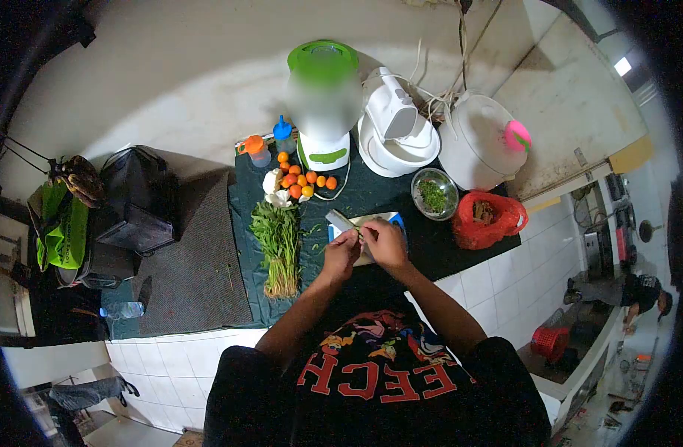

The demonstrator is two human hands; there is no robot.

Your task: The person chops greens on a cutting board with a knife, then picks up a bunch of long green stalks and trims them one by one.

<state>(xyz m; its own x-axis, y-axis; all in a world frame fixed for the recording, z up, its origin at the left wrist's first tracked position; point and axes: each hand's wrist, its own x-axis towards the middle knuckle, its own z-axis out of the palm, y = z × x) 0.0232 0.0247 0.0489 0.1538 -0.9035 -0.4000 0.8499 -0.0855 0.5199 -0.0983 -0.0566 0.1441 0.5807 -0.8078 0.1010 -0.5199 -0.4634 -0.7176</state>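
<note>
My two hands meet over a pale, blue-edged cutting board (395, 219). My right hand (386, 243) is closed; a knife (339, 220) lines up with it, its blade pointing to the upper left and its handle hidden in the fingers. My left hand (342, 253) is closed in a pinch, with a thin green stem (359, 229) showing between the fingertips of both hands. Left of the board lies a bundle of leafy greens (277, 242), roots toward me. Right of it, a clear bowl (452, 206) contains chopped greens (432, 196).
Small orange and red tomatoes (301, 181) and white bulbs (273, 181) lie behind the greens. A green-lidded blender (324, 141), a white stand mixer (392, 112), a large white bucket (475, 134) and a red plastic bag (475, 235) stand around. Another person (639, 290) is at far right.
</note>
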